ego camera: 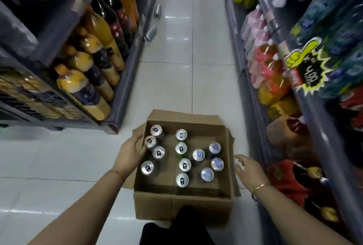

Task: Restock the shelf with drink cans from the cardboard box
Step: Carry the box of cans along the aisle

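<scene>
An open cardboard box (pixel 182 204) sits low in the aisle in front of me, holding several upright drink cans (pixel 183 164) seen from above. My left hand (pixel 129 156) grips the box's left wall, fingers curled over the rim beside a can (pixel 150 141). My right hand (pixel 250 170) hovers just outside the box's right flap, fingers spread and holding nothing. The shelf on the left (pixel 125 79) carries orange and dark drink bottles.
Two loose cans (pixel 150 33) lie on the white tiled floor by the left shelf's base. The right shelf (pixel 253 95) is packed with bagged goods and a yellow price sign (pixel 308 67). The tiled aisle runs ahead between both shelves.
</scene>
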Action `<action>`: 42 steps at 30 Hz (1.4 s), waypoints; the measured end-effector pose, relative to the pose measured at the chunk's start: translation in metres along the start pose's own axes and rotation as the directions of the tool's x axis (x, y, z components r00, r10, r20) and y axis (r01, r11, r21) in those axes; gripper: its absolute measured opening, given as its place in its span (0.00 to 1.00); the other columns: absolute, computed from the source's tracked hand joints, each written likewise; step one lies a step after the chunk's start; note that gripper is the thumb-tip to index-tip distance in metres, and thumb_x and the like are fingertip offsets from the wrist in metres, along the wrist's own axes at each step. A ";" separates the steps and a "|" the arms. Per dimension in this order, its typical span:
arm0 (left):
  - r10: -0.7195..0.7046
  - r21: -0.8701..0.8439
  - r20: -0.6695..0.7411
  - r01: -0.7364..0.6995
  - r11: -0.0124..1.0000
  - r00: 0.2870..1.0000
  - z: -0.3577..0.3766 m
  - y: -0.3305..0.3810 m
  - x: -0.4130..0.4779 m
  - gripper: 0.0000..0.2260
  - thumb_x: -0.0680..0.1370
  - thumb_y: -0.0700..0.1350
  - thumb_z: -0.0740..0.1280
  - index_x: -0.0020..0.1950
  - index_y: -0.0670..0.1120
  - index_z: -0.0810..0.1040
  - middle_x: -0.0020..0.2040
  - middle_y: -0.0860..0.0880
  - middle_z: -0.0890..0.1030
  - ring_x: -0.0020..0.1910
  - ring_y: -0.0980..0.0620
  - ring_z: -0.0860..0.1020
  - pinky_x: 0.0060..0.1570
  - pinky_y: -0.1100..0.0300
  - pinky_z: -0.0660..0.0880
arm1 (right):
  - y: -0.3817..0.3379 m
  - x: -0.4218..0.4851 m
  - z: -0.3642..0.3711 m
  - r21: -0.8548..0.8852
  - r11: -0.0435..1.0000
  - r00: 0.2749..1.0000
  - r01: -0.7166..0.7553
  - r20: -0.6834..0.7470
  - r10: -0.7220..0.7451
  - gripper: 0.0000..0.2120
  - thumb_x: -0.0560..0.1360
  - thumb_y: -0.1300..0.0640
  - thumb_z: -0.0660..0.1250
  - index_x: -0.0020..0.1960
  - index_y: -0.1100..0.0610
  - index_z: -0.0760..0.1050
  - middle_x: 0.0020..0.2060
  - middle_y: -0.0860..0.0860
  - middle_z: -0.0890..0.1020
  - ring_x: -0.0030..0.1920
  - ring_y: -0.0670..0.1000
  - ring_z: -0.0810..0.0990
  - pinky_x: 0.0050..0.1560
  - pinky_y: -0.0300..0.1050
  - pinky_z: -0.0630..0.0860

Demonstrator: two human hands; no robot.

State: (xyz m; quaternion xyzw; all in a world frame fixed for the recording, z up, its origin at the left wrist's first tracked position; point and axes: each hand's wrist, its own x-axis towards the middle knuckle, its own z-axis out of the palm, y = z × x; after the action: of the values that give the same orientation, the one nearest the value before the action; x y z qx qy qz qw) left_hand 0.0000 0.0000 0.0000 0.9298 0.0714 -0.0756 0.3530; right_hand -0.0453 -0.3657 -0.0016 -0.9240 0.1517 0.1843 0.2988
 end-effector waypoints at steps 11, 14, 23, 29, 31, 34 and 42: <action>-0.197 -0.254 -0.123 0.161 0.954 0.973 0.089 -0.131 0.034 0.15 0.78 0.47 0.67 0.63 0.44 0.78 0.53 0.47 0.82 0.52 0.48 0.80 0.49 0.63 0.72 | 0.069 0.068 0.109 0.204 0.979 0.977 0.032 -0.213 0.012 0.22 0.77 0.59 0.63 0.69 0.46 0.70 0.52 0.53 0.83 0.52 0.57 0.80 0.48 0.42 0.70; -0.138 -0.281 -0.120 0.100 0.955 0.983 0.097 -0.131 0.032 0.13 0.78 0.45 0.68 0.62 0.47 0.78 0.53 0.51 0.82 0.49 0.53 0.80 0.48 0.65 0.73 | 0.072 0.068 0.117 0.271 0.962 0.969 0.040 -0.244 0.029 0.22 0.77 0.60 0.61 0.69 0.45 0.69 0.53 0.49 0.83 0.52 0.51 0.80 0.52 0.42 0.73; -0.096 -0.276 -0.144 0.053 0.960 0.985 0.114 -0.135 0.023 0.24 0.75 0.34 0.66 0.69 0.50 0.74 0.58 0.54 0.79 0.56 0.55 0.78 0.55 0.62 0.71 | 0.079 0.069 0.129 0.434 0.896 0.964 0.092 -0.265 0.030 0.22 0.78 0.60 0.62 0.70 0.45 0.69 0.64 0.48 0.78 0.63 0.49 0.75 0.63 0.46 0.72; -0.091 -0.246 -0.183 0.044 0.968 0.979 0.120 -0.137 0.024 0.23 0.76 0.34 0.65 0.70 0.49 0.73 0.60 0.49 0.80 0.57 0.56 0.76 0.57 0.61 0.70 | 0.083 0.069 0.131 0.432 0.899 0.976 0.079 -0.218 0.019 0.25 0.79 0.60 0.61 0.72 0.42 0.64 0.64 0.49 0.78 0.63 0.51 0.76 0.63 0.50 0.74; -0.087 -0.232 -0.205 0.038 0.972 0.975 0.121 -0.137 0.024 0.22 0.76 0.34 0.65 0.70 0.48 0.73 0.62 0.46 0.79 0.58 0.55 0.75 0.60 0.59 0.70 | 0.083 0.071 0.133 0.416 0.906 0.973 0.080 -0.232 0.020 0.25 0.79 0.61 0.60 0.72 0.41 0.64 0.61 0.54 0.80 0.60 0.54 0.79 0.62 0.53 0.76; -0.066 -0.220 -0.214 0.017 0.975 0.975 0.121 -0.136 0.025 0.22 0.76 0.33 0.64 0.70 0.47 0.73 0.63 0.45 0.79 0.58 0.54 0.76 0.60 0.58 0.70 | 0.086 0.074 0.138 0.428 0.900 0.965 0.082 -0.258 0.034 0.25 0.79 0.63 0.59 0.71 0.42 0.65 0.57 0.56 0.82 0.53 0.53 0.81 0.56 0.47 0.78; -0.109 -0.234 -0.241 0.052 0.971 0.964 0.121 -0.131 0.019 0.21 0.77 0.34 0.63 0.69 0.46 0.74 0.61 0.44 0.80 0.60 0.50 0.78 0.59 0.58 0.70 | 0.082 0.074 0.137 0.412 0.905 0.953 0.100 -0.302 0.032 0.23 0.79 0.63 0.59 0.71 0.45 0.67 0.39 0.41 0.73 0.43 0.46 0.73 0.45 0.34 0.72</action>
State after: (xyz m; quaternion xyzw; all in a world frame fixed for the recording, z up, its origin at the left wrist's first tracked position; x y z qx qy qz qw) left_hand -0.0166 0.0180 -0.1781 0.8820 0.1617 0.0372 0.4410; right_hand -0.0458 -0.3588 -0.1781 -0.8569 0.2155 -0.0017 0.4683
